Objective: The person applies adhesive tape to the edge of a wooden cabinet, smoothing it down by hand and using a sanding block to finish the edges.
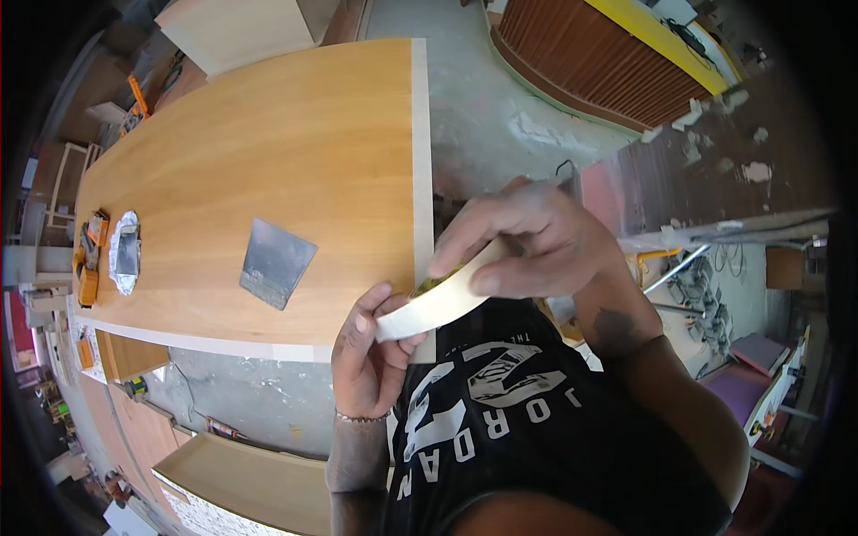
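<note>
A roll of pale masking tape [440, 309] is held on a slant in front of my chest, near the tabletop's corner. My left hand [368, 350] grips its lower end, thumb and fingers on either side. At the upper end, my right hand [536, 246] has its thumb pressed on the roll's outer face and its fingers curled over the far side. Part of the roll's inside is hidden by my right hand. Strips of pale tape [421, 143] run along the right and near edges of the wooden tabletop [295, 152].
A dark grey flat plate [278, 264] lies on the tabletop. Farther left are crumpled foil [126, 254] with a dark piece on it and orange-and-black tools [89, 259]. A wooden box [241, 31] stands behind. A slatted brown counter [590, 62] stands at the far right.
</note>
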### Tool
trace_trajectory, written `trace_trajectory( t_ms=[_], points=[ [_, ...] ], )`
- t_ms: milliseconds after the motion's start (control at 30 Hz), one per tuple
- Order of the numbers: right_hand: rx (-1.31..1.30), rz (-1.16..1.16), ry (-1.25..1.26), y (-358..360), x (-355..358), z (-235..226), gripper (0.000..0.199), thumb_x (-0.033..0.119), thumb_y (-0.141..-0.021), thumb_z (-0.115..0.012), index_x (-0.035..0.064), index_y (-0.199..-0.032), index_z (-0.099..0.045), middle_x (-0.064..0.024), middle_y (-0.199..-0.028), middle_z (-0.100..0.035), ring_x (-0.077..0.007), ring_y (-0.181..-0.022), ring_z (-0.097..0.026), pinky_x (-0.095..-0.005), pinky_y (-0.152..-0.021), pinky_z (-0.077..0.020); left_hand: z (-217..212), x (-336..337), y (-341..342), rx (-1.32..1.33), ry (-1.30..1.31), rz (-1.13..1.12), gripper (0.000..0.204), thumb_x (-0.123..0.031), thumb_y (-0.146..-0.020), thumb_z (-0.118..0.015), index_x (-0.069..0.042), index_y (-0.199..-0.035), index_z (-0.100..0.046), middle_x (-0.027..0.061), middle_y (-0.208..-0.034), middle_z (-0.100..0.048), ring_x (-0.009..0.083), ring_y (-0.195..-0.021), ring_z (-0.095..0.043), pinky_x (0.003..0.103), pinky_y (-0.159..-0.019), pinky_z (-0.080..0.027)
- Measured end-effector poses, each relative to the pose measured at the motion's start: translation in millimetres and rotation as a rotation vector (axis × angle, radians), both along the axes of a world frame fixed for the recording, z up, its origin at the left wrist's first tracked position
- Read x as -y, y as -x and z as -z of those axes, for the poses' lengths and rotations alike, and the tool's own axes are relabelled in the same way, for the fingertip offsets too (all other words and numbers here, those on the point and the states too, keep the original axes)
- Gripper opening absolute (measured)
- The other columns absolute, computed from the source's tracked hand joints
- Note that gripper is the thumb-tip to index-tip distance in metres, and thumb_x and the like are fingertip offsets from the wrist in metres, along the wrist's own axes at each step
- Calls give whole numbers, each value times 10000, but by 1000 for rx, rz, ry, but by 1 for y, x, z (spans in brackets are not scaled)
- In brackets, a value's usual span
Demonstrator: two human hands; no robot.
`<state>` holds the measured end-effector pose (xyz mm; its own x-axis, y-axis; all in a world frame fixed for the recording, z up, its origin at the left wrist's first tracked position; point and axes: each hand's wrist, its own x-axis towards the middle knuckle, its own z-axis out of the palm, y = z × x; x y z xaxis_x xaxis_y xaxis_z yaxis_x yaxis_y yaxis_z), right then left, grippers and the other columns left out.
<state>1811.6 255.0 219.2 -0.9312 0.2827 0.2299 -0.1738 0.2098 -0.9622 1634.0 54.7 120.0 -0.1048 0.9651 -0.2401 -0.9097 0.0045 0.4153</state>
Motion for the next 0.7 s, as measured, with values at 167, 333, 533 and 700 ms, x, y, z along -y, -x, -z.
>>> trace_trajectory(
  t_ms=[167, 333, 533, 700],
  points=[
    [-84, -218, 63, 32, -41, 13, 242, 43, -876, -649, -10, -1112, -664, -133, -981, -735, -200, -865, -707, -320, -744, -539, -13, -13, -15, -15, 119, -260, 379, -169, -981, -588, 7, -1303, -492, 183, -1169, -630, 298, -1043, -648, 431, -907, -574],
    [-192, -454, 22, 50, -91, 34, 256, 87, -872, -687, 54, -1126, -682, -126, -999, -716, -298, -870, -691, -381, -748, -540, -23, -39, -51, -175, 260, -563, 402, -98, -933, -633, -9, -1300, -494, 137, -1129, -595, 233, -992, -629, 376, -794, -574],
    [-285, -580, 58, 48, -120, 56, 173, 167, -903, -657, 93, -1058, -632, -90, -856, -667, -305, -814, -648, -433, -687, -493, -30, -37, -90, -239, 532, -846, 371, -67, -899, -657, -29, -1256, -563, 133, -1122, -611, 219, -1015, -612, 331, -899, -517],
    [-293, -628, -102, 43, -125, 53, 202, 192, -904, -637, 73, -1067, -645, -107, -889, -676, -320, -851, -652, -430, -747, -503, -32, -32, -105, -666, 769, -945, 376, -86, -893, -647, 26, -1236, -542, 176, -1197, -596, 247, -1095, -588, 396, -920, -494]
  ],
)
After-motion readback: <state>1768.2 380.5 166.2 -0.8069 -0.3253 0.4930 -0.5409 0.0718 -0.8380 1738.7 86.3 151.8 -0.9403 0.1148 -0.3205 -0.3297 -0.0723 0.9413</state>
